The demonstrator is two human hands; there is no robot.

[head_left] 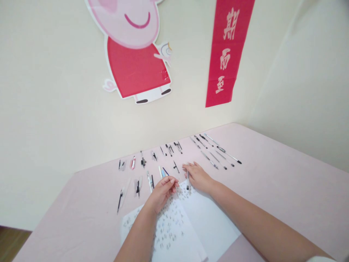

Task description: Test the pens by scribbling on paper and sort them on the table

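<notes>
My right hand (198, 176) is low over the top of the white paper, its fingertips around the upper part of a clear pen (188, 181) with a dark lower end. The pen points down toward me. To its left, my left hand (164, 190) hovers above the paper, thumb and fingers pinched together; whether something small is between them I cannot make out. Beneath both hands lies a white folded sheet or booklet (209, 214), its left side covered in small printed marks. Just beyond the hands is a small dark pen part (176, 166).
Pens taken apart lie in groups to the left, including a pink one (133, 163) and a black refill with a clear barrel (120, 201). Several whole-looking pens (229, 155) lie in rows at the right. The pink-covered table (286, 189) meets a wall behind.
</notes>
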